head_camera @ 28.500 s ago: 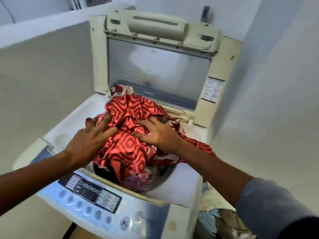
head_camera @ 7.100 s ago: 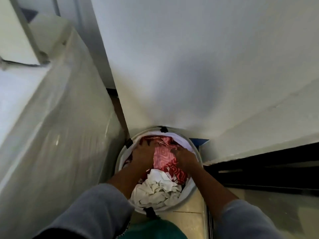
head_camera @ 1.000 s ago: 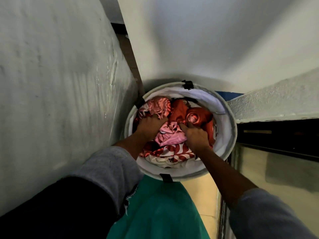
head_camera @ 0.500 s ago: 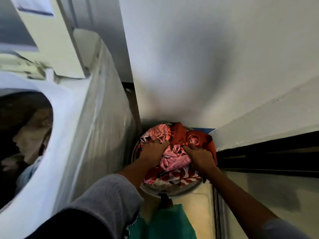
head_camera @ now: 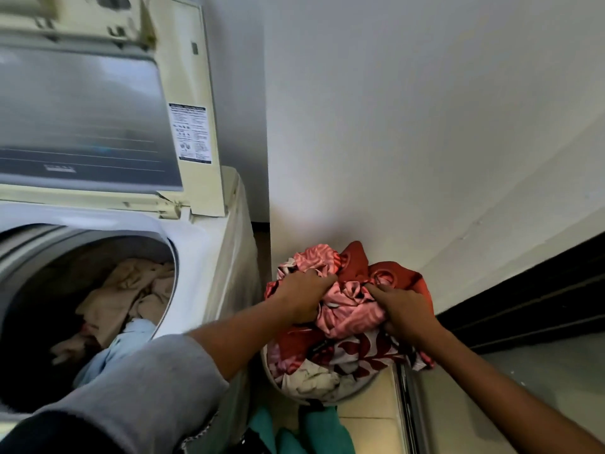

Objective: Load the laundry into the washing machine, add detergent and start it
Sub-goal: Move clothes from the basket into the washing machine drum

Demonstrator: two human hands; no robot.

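Observation:
A bundle of red and pink patterned laundry (head_camera: pixel 347 309) is held above the white round basket (head_camera: pixel 304 396) on the floor. My left hand (head_camera: pixel 302 298) grips the bundle's left side. On its right side my right hand (head_camera: pixel 404 311) clutches the cloth. At the left the top-loading washing machine (head_camera: pixel 196 244) has its lid (head_camera: pixel 85 116) raised. Beige and light blue clothes (head_camera: pixel 127 299) lie in its drum.
A white wall (head_camera: pixel 409 126) rises right behind the basket. A dark sliding-door track (head_camera: pixel 530 299) runs along the right. The basket sits in the narrow gap between machine and wall. Green cloth (head_camera: pixel 314 430) shows at the bottom.
Both hands have lifted the red and pink bundle up out of the basket. My view has swung up and left, bringing the machine's open drum and lid into sight.

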